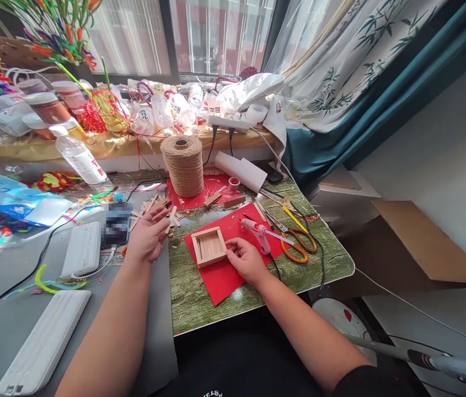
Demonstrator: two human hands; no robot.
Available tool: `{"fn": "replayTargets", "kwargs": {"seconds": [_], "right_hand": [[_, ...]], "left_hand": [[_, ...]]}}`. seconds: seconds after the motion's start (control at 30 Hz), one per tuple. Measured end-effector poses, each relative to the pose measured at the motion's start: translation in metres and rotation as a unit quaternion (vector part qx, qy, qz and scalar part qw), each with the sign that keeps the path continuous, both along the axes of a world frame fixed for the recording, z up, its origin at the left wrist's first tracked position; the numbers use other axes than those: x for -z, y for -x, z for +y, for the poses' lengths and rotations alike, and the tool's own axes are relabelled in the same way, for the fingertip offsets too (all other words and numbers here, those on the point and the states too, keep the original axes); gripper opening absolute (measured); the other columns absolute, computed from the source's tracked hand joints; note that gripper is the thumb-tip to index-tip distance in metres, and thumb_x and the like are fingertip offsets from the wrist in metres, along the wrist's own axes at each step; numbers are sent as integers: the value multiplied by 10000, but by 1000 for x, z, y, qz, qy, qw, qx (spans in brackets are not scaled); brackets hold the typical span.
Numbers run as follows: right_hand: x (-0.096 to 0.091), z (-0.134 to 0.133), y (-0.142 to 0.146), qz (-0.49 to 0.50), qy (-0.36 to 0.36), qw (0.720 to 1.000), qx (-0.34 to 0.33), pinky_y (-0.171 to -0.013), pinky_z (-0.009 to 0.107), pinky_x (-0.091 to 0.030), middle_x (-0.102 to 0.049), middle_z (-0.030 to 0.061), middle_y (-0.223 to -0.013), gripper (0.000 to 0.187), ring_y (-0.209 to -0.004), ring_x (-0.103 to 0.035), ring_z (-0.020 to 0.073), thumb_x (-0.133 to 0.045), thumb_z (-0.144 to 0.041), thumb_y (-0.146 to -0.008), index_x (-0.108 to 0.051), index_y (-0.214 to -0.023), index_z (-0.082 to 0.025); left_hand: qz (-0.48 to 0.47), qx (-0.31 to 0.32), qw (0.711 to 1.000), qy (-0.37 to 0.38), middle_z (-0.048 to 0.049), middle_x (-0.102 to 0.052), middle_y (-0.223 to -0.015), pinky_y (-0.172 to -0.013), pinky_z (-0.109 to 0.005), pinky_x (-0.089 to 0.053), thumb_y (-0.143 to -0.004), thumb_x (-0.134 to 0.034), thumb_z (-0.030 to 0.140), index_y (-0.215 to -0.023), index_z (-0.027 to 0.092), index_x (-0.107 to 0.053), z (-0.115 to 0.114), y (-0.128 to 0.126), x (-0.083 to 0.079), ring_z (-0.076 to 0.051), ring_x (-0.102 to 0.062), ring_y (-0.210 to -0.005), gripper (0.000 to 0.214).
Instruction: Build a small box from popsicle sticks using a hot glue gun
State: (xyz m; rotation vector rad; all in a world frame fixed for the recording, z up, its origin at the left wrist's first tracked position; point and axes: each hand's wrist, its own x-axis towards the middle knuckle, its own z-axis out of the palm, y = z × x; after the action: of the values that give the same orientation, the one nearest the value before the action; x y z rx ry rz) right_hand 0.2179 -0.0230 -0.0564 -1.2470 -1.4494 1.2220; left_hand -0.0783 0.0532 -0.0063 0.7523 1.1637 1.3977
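A small square open-topped box of popsicle sticks sits on a red sheet of paper. My right hand is closed at its right side, with thumb and fingertips on the wall. To the left, my left hand hovers by a loose pile of wooden sticks, fingers loosely stretched and slightly apart. A few short sticks lie crossed by its fingertips; whether the fingers touch them I cannot tell. A pink hot glue gun rests on the red paper beyond my right hand.
Orange-handled scissors lie right of the glue gun. Behind stands a big twine spool, with a white paper roll beside it. A phone and white power banks are at left. Bottles and jars crowd the windowsill.
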Motion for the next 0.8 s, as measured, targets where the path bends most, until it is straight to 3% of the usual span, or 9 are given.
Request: {"fn": "replayTargets", "kwargs": {"seconds": [0.13,0.27,0.4,0.57,0.67,0.8], "right_hand": [[0,1,0,35,4,999,4,-621,280,-438,-601,-4,-817,304,-656,-536,138,-687,-402,-926,-668,-1137,-184],[-2,-3,-2,106,-5,994,-5,-665,282,-475,-598,-3,-855,439,-715,-563,145,-721,-452,-925,-640,-1279,-206],[-5,-8,-3,73,-62,995,-30,-772,306,-518,-644,28,-995,493,-816,-603,154,-758,-400,-921,-645,-1378,-254],[-10,-9,-3,-19,-128,991,-36,-771,319,-516,-672,58,-1022,260,-866,-631,176,-699,-315,-976,-752,-1218,-239],[-12,-8,-3,-42,-153,987,-26,-797,328,-509,-656,56,-994,196,-898,-634,185,-671,-293,-999,-774,-1155,-234],[-11,-7,-2,-57,-153,986,-30,-753,319,-499,-617,44,-992,201,-785,-593,155,-664,-297,-1005,-772,-1162,-235]], "left_hand": [[55,186,981,2,-105,-682,-1334,-757,-239,-579,-705,-926,252,-1185,208,-697,-16,-22,-4,-163,-698,-996,534],[97,331,939,-10,-75,-729,-1121,-735,-288,-574,-724,-919,287,-1136,194,-678,-31,-45,-3,-151,-688,-838,486],[148,368,917,-41,-76,-703,-1193,-723,-282,-560,-774,-866,288,-1192,214,-644,-40,-57,-1,-145,-684,-854,479],[271,382,882,-62,-25,-715,-925,-691,-280,-531,-841,-794,324,-1174,214,-653,-42,-56,-4,-158,-674,-800,378],[369,393,833,-127,-22,-725,-946,-671,-290,-517,-886,-751,375,-1143,230,-689,-41,-53,-9,-145,-632,-738,302],[506,379,742,-225,-24,-726,-935,-729,-321,-493,-904,-743,433,-997,232,-728,-39,-49,-13,-175,-628,-798,222]]}}
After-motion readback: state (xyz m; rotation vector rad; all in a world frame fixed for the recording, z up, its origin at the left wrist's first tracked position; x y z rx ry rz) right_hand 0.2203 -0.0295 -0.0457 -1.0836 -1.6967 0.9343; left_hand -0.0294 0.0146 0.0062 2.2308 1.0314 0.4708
